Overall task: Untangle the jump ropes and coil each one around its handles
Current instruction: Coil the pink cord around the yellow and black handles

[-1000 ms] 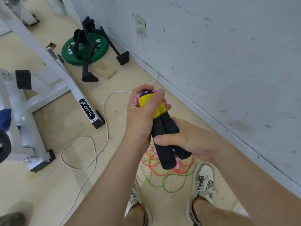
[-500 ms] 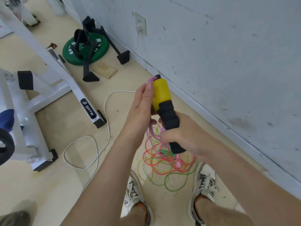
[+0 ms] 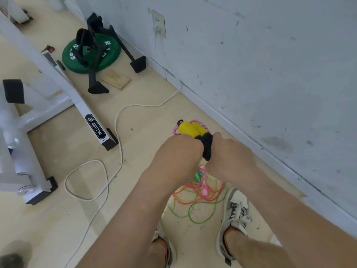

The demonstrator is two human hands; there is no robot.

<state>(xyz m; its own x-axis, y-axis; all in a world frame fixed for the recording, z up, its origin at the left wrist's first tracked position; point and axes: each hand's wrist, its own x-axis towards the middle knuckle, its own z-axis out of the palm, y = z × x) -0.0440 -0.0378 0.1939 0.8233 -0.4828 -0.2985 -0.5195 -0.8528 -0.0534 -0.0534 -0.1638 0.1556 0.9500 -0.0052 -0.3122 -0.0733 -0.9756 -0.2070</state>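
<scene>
1. The left hand [image 3: 179, 151] and right hand [image 3: 231, 157] meet in mid-air, closing from either side on a pair of jump-rope handles [image 3: 190, 128]. The handles lie side by side, yellow caps pointing away from the person and black foam grips below.
2. Fingers: both sets curl round the black foam. The fingertips themselves are hidden behind the backs of the hands.
3. A pink-purple braided rope [image 3: 201, 123] loops round the yellow caps. The rest of its run is hidden.
4. On the floor [image 3: 135, 209], just ahead of the person's shoes [image 3: 236, 209], lies a tangle [image 3: 199, 198] of thin pink and green cords. A pink handle [image 3: 203, 188] and a green handle [image 3: 198, 176] lie in it, apart from both hands.
5. Handling, as judged:
   - The foam looks soft and grippy, the soundest place to hold.
   - The yellow caps appear hard and smooth, so likelier to slip.
   - The braided rope seems light and limp, and its turns probably loosen unless kept taut.
   - The thin cords look springy and prone to kinking. They are best taken by their handles and fed through, since pulling on loops would tighten knots.
</scene>
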